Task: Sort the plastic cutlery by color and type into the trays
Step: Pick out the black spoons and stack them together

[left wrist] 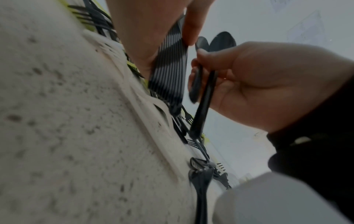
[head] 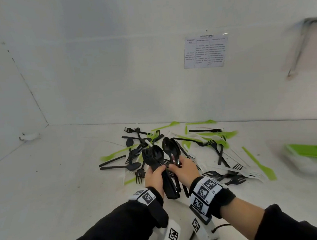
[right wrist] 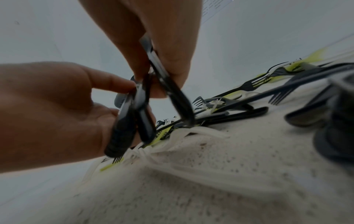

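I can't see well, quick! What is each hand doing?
Left hand: gripping a stack of black spoons.
Right hand: holding a few black spoons.

The left hand (head: 155, 177) grips a thick stack of black spoons (head: 155, 158) by the handles. The right hand (head: 185, 170) pinches a few more black spoons (head: 170, 147) just beside it. Behind them, near the desk's (head: 54, 186) far edge, lies a mixed pile of cutlery (head: 203, 140). A tray of green cutlery (head: 314, 154) sits blurred at the right edge.
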A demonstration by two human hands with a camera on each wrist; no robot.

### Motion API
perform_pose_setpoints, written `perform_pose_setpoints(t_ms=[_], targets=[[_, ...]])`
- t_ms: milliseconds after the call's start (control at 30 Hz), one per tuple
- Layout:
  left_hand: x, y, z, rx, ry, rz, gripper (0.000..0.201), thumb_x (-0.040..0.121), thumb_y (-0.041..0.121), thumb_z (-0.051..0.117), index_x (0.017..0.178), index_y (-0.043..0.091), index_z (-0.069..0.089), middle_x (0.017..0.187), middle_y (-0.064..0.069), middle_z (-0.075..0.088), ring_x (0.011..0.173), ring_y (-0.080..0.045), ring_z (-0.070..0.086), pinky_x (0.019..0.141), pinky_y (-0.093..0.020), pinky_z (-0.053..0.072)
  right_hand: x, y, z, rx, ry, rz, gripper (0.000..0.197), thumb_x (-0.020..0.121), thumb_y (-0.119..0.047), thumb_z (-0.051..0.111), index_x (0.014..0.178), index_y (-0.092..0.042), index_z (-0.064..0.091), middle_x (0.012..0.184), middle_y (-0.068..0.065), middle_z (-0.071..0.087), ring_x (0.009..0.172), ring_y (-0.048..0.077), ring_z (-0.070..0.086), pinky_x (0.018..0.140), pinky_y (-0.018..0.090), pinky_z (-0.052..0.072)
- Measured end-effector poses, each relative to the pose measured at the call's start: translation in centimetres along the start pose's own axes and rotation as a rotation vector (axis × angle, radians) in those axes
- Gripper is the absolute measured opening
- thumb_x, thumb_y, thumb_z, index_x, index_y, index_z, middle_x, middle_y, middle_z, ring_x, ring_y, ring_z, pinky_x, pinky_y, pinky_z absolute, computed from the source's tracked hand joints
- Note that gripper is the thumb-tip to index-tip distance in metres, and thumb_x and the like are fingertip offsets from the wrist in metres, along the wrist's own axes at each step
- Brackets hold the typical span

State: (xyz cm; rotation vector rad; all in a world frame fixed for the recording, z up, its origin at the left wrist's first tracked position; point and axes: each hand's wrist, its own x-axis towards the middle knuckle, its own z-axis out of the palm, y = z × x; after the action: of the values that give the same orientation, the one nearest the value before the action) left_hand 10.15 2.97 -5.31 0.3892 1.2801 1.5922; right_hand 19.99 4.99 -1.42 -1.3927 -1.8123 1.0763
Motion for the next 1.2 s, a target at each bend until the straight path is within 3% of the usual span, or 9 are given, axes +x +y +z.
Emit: perform_pose_setpoints(t_ms=[200,433,600,667,800,933,1000,1100,1200], targets=[[-0.6,-1.1,0.6,-0.035,0.031,-0.010,0.025,0.092,0.005,0.050,0.115,-0.001,0.058,0.111,-0.028,0.061,0.099,-0.039,0.061,0.081,-0.044,0.051,-0.6,0.6,-0.3,-0.095,-0.097,-0.044,0.014,0.091,-0.012,0.053,0.101,-0.011,0.062,0.089,0.004,0.059,0.087,0.019,0.055,0.078,0.025,0.041],[-0.7,-1.7,0.9,-0.094,-0.008,-0.055,0.028,0.096,0.005,0.044,0.121,-0.002,0.054,0.119,-0.026,0.059,0.110,-0.038,0.057,0.096,-0.048,0.046,-0.6,1.2,-0.1,-0.092,-0.035,0.023,0.030,0.091,-0.013,0.054,0.121,-0.007,0.052,0.122,0.010,0.059,0.118,0.025,0.053,0.096,0.026,0.038],[-0.5,-2.0,1.0,-0.091,-0.008,-0.066,0.030,0.097,0.005,0.043,0.125,-0.002,0.052,0.120,-0.027,0.058,0.106,-0.037,0.059,0.080,-0.041,0.052,0.0,1.5,-0.5,-0.138,-0.106,-0.016,0.020,0.089,-0.015,0.056,0.108,-0.009,0.061,0.098,0.005,0.064,0.099,0.021,0.057,0.083,0.023,0.038],[-0.3,-2.0,0.9,-0.106,-0.005,-0.070,0.030,0.097,0.005,0.043,0.125,-0.002,0.052,0.122,-0.028,0.058,0.110,-0.038,0.058,0.086,-0.042,0.051,0.1,1.4,-0.7,-0.114,-0.116,-0.021,0.009,0.088,-0.015,0.058,0.096,-0.013,0.061,0.080,-0.002,0.059,0.087,0.016,0.053,0.077,0.022,0.037],[0.2,-1.5,1.0,-0.124,-0.019,-0.068,0.029,0.097,0.004,0.043,0.124,-0.002,0.052,0.120,-0.025,0.059,0.106,-0.035,0.059,0.085,-0.040,0.050,0.2,1.1,-0.3,-0.060,-0.070,-0.022,0.019,0.089,-0.016,0.058,0.106,-0.008,0.062,0.100,0.006,0.065,0.090,0.013,0.053,0.083,0.023,0.040],[0.7,-1.1,1.2,-0.147,-0.017,-0.080,0.029,0.098,0.006,0.042,0.124,0.000,0.053,0.121,-0.026,0.060,0.109,-0.037,0.060,0.095,-0.048,0.047,0.8,1.1,0.0,0.092,0.026,0.031,0.015,0.087,-0.016,0.060,0.102,-0.017,0.058,0.100,0.007,0.065,0.094,0.020,0.060,0.086,0.028,0.046],[0.7,-0.8,1.4,-0.156,-0.018,-0.091,0.030,0.097,0.007,0.043,0.125,0.001,0.053,0.121,-0.025,0.060,0.110,-0.037,0.059,0.090,-0.047,0.050,1.3,1.1,-0.1,0.100,0.005,0.028,0.016,0.087,-0.017,0.060,0.103,-0.016,0.057,0.099,0.005,0.064,0.094,0.018,0.059,0.084,0.026,0.044],[0.7,-0.1,1.6,-0.162,-0.023,-0.141,0.032,0.097,0.012,0.043,0.125,0.001,0.053,0.121,-0.023,0.060,0.104,-0.032,0.062,0.066,-0.036,0.054,2.0,0.8,-0.1,0.086,-0.041,0.015,0.020,0.087,-0.019,0.061,0.103,-0.008,0.059,0.093,0.006,0.061,0.089,0.020,0.059,0.082,0.030,0.049],[0.9,0.5,1.7,-0.182,-0.034,-0.164,0.034,0.096,0.014,0.045,0.126,0.000,0.053,0.119,-0.023,0.062,0.102,-0.031,0.063,0.066,-0.034,0.052,2.4,0.8,0.2,0.078,-0.055,0.001,0.019,0.086,-0.023,0.063,0.095,-0.007,0.060,0.079,0.000,0.058,0.076,0.013,0.057,0.072,0.025,0.049]])
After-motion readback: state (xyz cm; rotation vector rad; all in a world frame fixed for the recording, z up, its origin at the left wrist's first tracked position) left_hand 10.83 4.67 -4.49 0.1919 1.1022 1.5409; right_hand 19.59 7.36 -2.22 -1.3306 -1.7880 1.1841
